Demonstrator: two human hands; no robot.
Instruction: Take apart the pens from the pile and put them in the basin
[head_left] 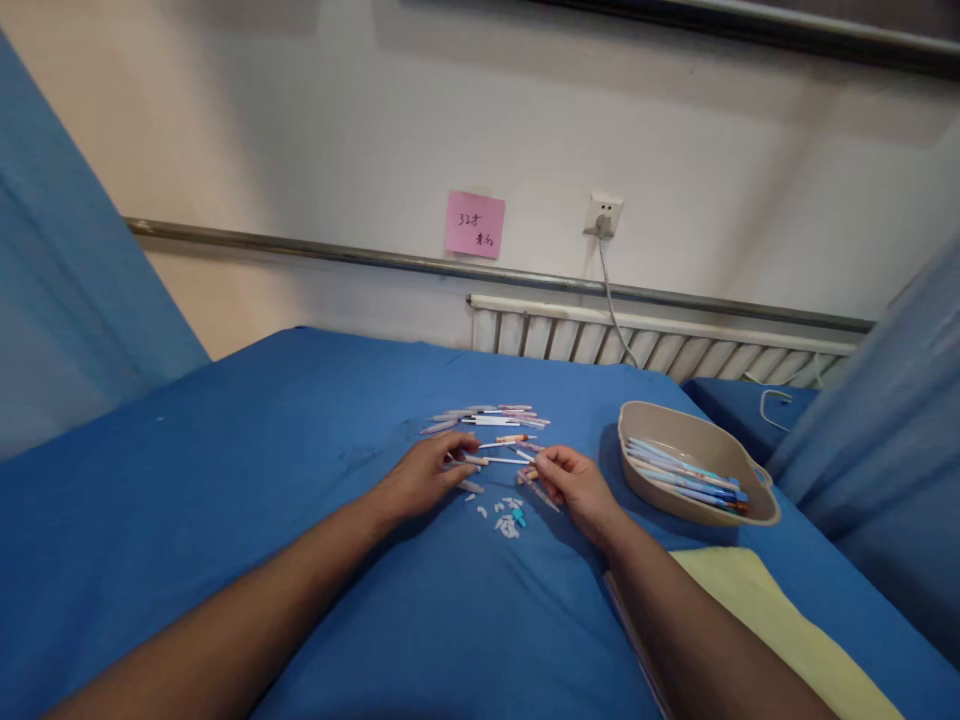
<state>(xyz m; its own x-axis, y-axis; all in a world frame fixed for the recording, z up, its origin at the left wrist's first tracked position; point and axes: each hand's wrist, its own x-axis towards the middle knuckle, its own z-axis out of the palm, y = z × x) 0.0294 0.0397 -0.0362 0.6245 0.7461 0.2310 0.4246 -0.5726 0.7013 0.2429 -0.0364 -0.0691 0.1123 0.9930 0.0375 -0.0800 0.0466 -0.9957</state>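
My left hand (pixel 424 472) is closed in a pinch on one end of a thin white pen refill (pixel 506 460), which has a pale orange section near those fingers. At the other end, the fingertips of my right hand (pixel 576 484) are closed around it. Just beyond lies another white refill with an orange part (pixel 513 438). Pen barrels and refills (pixel 491 420) form a loose row farther back. A clear barrel (pixel 541 492) rests beside my right fingers. Nearer me are several small white pieces (pixel 508 530) and a turquoise piece (pixel 519 517).
A beige basket (pixel 697 418) holding several assembled pens (pixel 682 475) stands to the right. In front of it lies a yellow cloth (pixel 757 590). The blue sheet (pixel 360 620) reaches back to a radiator (pixel 570 335) and wall. Blue curtains hang at both sides.
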